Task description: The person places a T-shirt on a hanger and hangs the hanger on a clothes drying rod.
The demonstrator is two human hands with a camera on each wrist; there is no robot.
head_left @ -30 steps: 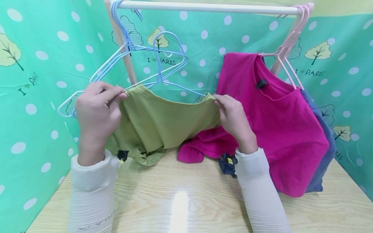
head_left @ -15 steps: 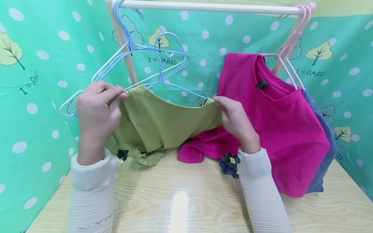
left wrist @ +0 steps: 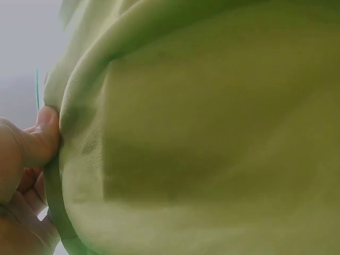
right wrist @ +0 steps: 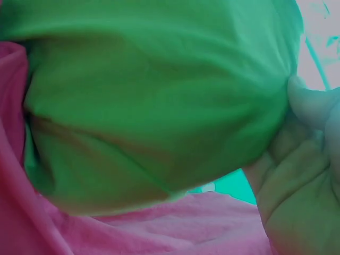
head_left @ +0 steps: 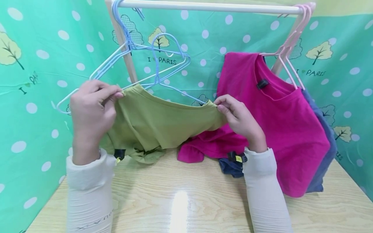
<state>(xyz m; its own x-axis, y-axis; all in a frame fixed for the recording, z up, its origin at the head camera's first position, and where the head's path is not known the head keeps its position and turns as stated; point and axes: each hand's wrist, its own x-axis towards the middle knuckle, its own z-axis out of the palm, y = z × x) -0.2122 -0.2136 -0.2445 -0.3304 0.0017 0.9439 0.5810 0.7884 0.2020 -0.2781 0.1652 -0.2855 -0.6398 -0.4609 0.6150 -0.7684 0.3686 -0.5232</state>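
Observation:
An olive green shirt (head_left: 166,123) is stretched between both hands, its neckline drawn wide. The left hand (head_left: 94,110) pinches its left shoulder edge, and in the left wrist view the thumb (left wrist: 45,133) presses on the fabric's seam. At the other shoulder the right hand (head_left: 240,118) pinches the cloth between thumb and fingers. A blue hanger (head_left: 156,63) rises out of the neckline, its hook upright and off the rail; its lower parts are hidden inside the shirt. In the right wrist view the shirt's taut side (right wrist: 159,117) fills most of the picture.
A white rack (head_left: 209,5) stands behind. Blue and white hangers (head_left: 116,55) hang at its left; pink hangers (head_left: 287,48) at its right carry a magenta shirt (head_left: 285,136) and a dark blue garment (head_left: 320,168). A wooden table (head_left: 163,200) lies below.
The hands have moved slightly apart, the left hand leftward and the right hand rightward, stretching the green shirt wider. The blue hanger's hook has shifted a little left.

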